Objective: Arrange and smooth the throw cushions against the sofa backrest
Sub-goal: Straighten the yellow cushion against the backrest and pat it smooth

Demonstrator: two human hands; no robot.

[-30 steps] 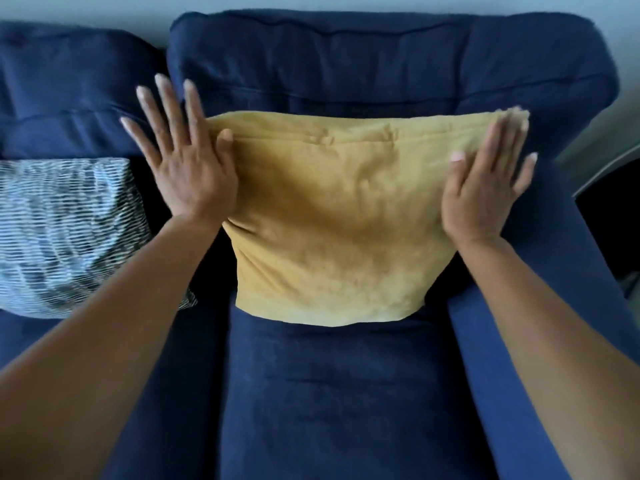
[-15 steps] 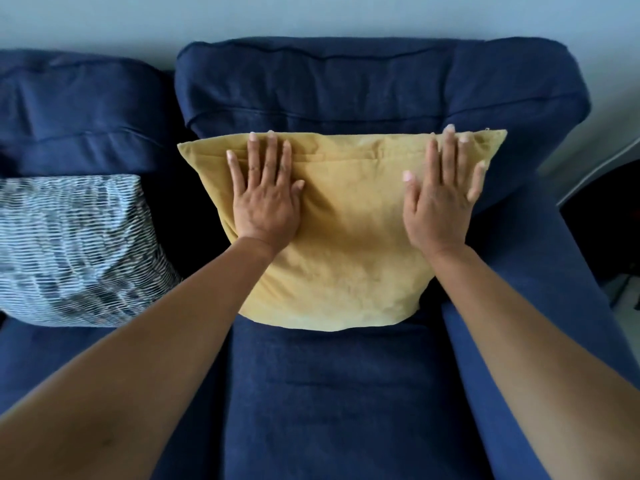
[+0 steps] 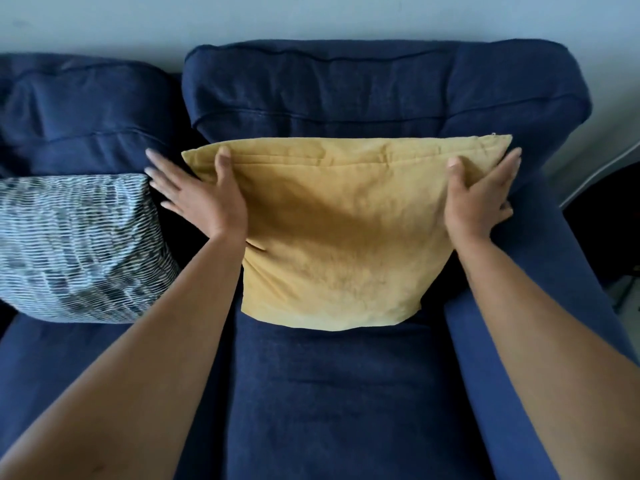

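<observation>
Head view. Your yellow cushion leans against the navy backrest of the sofa's right-hand seat, its lower edge resting on the seat pad in front of that backrest. Its long axis runs side to side, parallel to the backrest's top seam. The zip edge faces up toward the backrest; a fold line runs just under it. Top edge is wider than the bottom edge in this view, so the cushion tilts back against the backrest.

Your left hand grips the cushion's upper left corner: thumb on the front face, fingers spread behind the side edge, toward the backrest. Your right hand does the same at the upper right corner, thumb in front, fingers wrapped round the edge between cushion and backrest. Both hands are clamped on the cushion, one at either side of it.

Left of the backrest's seat, a blue-and-white striped cushion stands against the neighbouring back pad. It sits just beside your left hand; whether they touch, you cannot tell. The sofa armrest runs along the right of the backrest, under your right forearm.
</observation>
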